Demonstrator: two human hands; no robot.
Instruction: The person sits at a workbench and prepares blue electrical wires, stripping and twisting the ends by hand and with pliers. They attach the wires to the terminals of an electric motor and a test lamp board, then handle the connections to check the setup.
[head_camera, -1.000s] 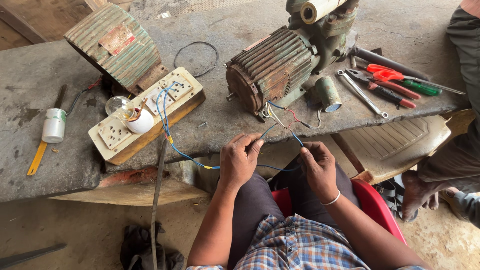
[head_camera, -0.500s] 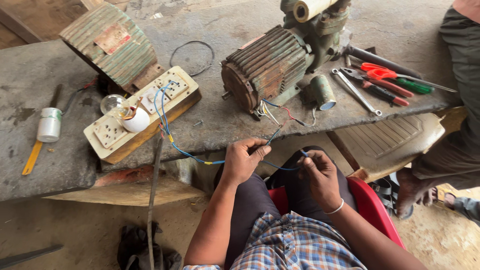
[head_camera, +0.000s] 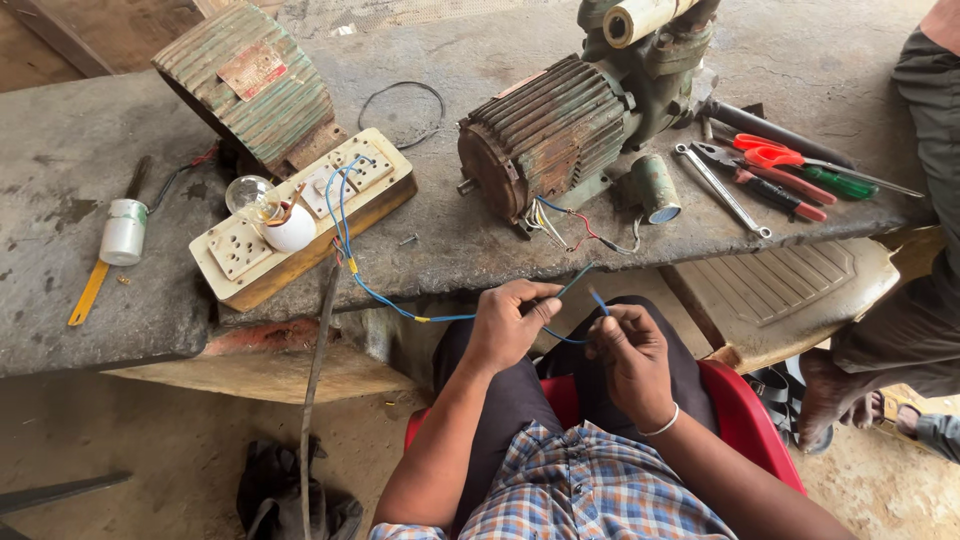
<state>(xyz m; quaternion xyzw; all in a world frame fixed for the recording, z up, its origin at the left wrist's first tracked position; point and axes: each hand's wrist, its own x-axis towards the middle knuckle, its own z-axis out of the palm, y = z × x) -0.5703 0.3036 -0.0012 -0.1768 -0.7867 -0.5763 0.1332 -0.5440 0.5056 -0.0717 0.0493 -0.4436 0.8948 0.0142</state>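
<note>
Wire (head_camera: 400, 305), thin, blue and limp, runs from the switchboard (head_camera: 300, 215) at centre left down off the bench edge to both hands at lower centre. It should bend at a touch and weigh almost nothing; best taken near its bare ends, where it stays steerable. Left hand (head_camera: 508, 325) pinches one strand between thumb and fingers, the end poking up past the grip. Right hand (head_camera: 630, 355) pinches a second blue end likewise. Motor (head_camera: 560, 135) sits above, its leads dangling.
</note>
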